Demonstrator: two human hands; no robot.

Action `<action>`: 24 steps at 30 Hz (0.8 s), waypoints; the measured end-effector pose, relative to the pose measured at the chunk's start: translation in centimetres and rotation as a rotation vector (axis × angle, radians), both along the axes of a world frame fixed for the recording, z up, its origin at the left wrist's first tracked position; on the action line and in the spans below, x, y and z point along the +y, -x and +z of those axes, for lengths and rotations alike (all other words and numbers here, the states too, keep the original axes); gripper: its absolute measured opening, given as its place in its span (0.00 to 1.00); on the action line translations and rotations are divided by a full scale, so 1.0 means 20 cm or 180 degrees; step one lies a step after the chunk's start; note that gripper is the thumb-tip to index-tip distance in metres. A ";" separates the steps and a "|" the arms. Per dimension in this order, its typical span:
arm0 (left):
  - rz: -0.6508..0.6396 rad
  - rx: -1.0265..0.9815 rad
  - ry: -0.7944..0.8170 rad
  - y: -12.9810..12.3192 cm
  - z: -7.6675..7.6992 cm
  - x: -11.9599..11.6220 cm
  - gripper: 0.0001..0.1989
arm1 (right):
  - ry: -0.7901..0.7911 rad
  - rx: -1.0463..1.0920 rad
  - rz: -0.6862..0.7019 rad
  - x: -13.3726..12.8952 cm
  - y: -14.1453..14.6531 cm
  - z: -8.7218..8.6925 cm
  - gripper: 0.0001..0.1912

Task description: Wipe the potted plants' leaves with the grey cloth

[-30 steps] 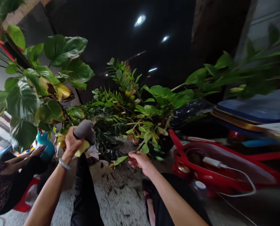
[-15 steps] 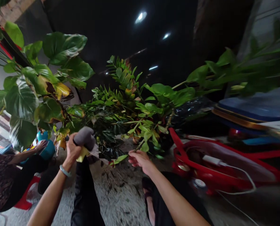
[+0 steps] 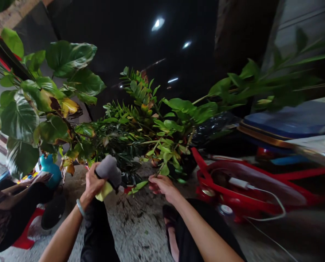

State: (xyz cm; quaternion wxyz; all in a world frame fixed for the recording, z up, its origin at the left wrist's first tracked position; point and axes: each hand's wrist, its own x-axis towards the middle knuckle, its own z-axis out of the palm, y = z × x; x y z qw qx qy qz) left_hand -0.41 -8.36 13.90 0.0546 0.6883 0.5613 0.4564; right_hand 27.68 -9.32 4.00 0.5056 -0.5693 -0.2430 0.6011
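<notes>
Closed round a bunched grey cloth (image 3: pixel 109 171), my left hand (image 3: pixel 93 183) is at the lower centre-left, a bracelet on its wrist. A piece of yellow cloth (image 3: pixel 104 191) hangs below the grey one. My right hand (image 3: pixel 162 186) pinches a thin leafy stem (image 3: pixel 161 169) at the lower centre; a green leaf (image 3: pixel 139 186) points left from its fingertips. Low green plants (image 3: pixel 168 138) fill the middle behind both hands.
Large-leafed plant (image 3: pixel 20 116) on the left. A seated person (image 3: pixel 1 214) is beside a turquoise object (image 3: pixel 50 169). Red bag-like container (image 3: pixel 219 193) with a white cable at right, near a blue-topped stack (image 3: pixel 285 120). Dry debris lies on the floor (image 3: pixel 135 225).
My left hand has moved right and slightly down with the cloths, closer to my right hand. My right hand keeps its pinch on the stem. The view has shifted slightly.
</notes>
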 end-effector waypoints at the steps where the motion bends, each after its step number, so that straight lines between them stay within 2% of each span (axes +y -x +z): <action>1: 0.0017 -0.0104 -0.0097 -0.01 0.07 0.02 0.25 | -0.0012 0.0002 0.0000 0.00 0.00 0.00 0.06; 3: 0.0146 -0.0329 -0.0392 -0.05 0.20 0.08 0.27 | -0.0017 -0.0006 0.0003 -0.01 -0.01 0.00 0.06; 5: 0.0320 -0.0374 -0.0647 -0.08 0.24 0.14 0.28 | -0.0013 -0.0022 0.0001 -0.01 0.00 0.00 0.06; 7: 0.0269 -0.0214 -0.0430 -0.10 0.20 0.17 0.28 | -0.0017 -0.0033 0.0004 -0.01 0.00 0.00 0.05; 10: -0.0170 0.0149 0.0325 -0.13 0.08 0.14 0.27 | -0.0039 -0.0038 0.0019 -0.02 -0.01 0.01 0.05; 12: -0.0438 0.0182 0.0338 -0.15 0.07 0.08 0.26 | -0.0043 -0.0052 0.0023 -0.02 -0.02 0.00 0.05; 13: -0.0522 0.0127 0.0128 -0.17 0.10 0.06 0.26 | -0.0042 -0.0066 0.0021 -0.01 -0.02 0.00 0.04; 15: -0.0622 -0.0026 -0.0489 -0.23 0.21 0.06 0.27 | -0.0029 -0.0104 0.0021 -0.01 -0.03 -0.01 0.04; 17: -0.0669 -0.0145 -0.1061 -0.31 0.32 0.12 0.28 | -0.0012 -0.0148 0.0039 0.00 -0.03 -0.01 0.04; 19: -0.0712 -0.0199 -0.1316 -0.39 0.36 0.22 0.30 | 0.0004 -0.0193 0.0068 0.01 -0.02 -0.02 0.04; 21: -0.0896 -0.0085 -0.1089 -0.45 0.30 0.31 0.30 | 0.0014 -0.0251 0.0093 0.02 -0.01 -0.02 0.03; 24: -0.1277 0.0353 -0.0085 -0.46 0.05 0.31 0.32 | 0.0009 -0.0373 0.0107 0.01 0.00 -0.04 0.02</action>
